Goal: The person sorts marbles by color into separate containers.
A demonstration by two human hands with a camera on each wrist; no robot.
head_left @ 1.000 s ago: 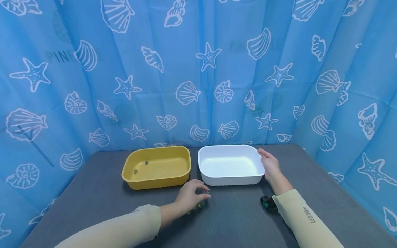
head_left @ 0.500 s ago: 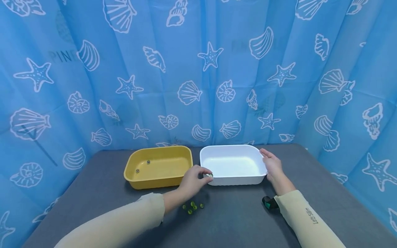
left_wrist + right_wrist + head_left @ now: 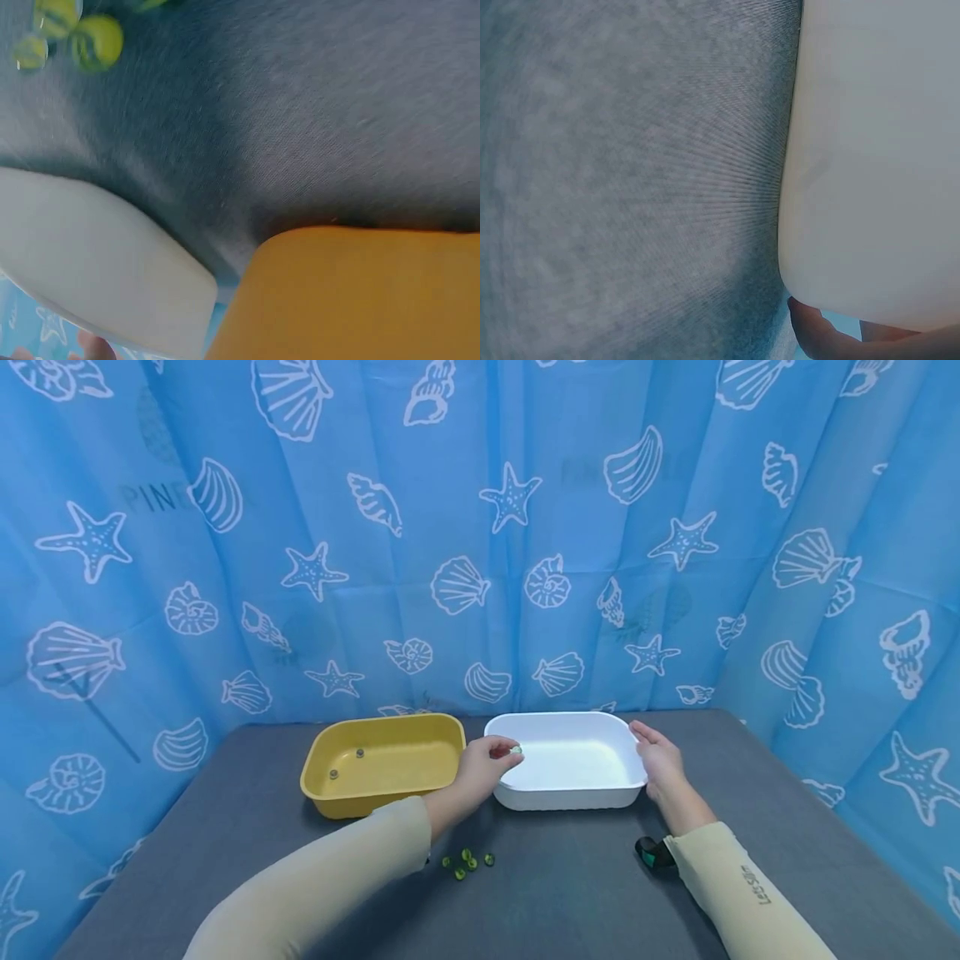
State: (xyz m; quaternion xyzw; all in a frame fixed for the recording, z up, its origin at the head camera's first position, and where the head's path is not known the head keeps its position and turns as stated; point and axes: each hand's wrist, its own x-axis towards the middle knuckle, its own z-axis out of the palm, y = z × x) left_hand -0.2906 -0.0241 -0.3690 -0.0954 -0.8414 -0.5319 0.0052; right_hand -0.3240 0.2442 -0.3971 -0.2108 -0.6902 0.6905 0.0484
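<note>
In the head view my left hand (image 3: pixel 483 766) reaches over the left end of a white tub (image 3: pixel 566 799). Thumb and fingertips pinch a small pale green marble (image 3: pixel 517 749) above the tub's floor. At the tub's right end, my right hand (image 3: pixel 662 768) holds the side, fingers along the outer wall near the rim. The right wrist view shows a finger (image 3: pixel 817 334) against the tub's outside (image 3: pixel 877 165). Several yellow-green glass marbles (image 3: pixel 467 854) lie on the grey cloth in front of the tubs; some marbles (image 3: pixel 97 41) also show in the left wrist view.
A yellow tub (image 3: pixel 375 806) stands left of the white one, with two small dark grey round pieces (image 3: pixel 360 752) inside. A black strap with a green patch (image 3: pixel 652 853) is by the right wrist. A blue shell-print curtain (image 3: pixel 450 527) hangs behind the grey table (image 3: pixel 570 893).
My left hand has lifted from the marbles on the cloth and moved up and right, over the white tub's edge, with a marble in its fingertips. The right hand stays at the tub.
</note>
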